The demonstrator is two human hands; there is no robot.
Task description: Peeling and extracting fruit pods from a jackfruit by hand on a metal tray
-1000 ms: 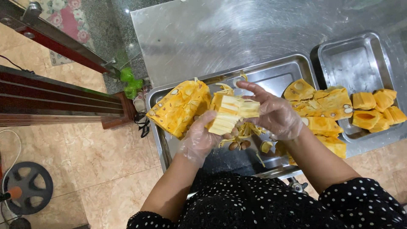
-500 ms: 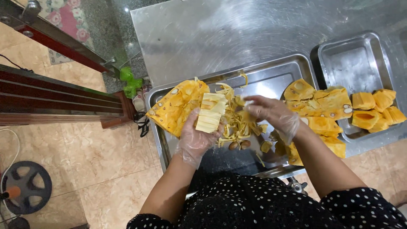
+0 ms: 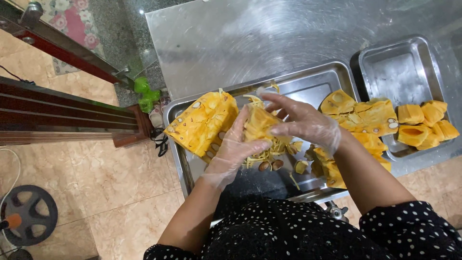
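Both gloved hands meet over the large steel tray (image 3: 308,82) on the desk. The left hand (image 3: 236,147) and the right hand (image 3: 303,123) both close around one yellow jackfruit piece (image 3: 259,124), held above the fibre scraps (image 3: 269,151). The step seems to be pulling a pod free; it needs a firm, careful pull. A big jackfruit chunk (image 3: 202,123) lies just beside the left hand.

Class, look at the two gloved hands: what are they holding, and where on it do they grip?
Both hands, left hand and right hand, cup one yellow jackfruit piece between them, gripping its opposite sides above the large steel tray.
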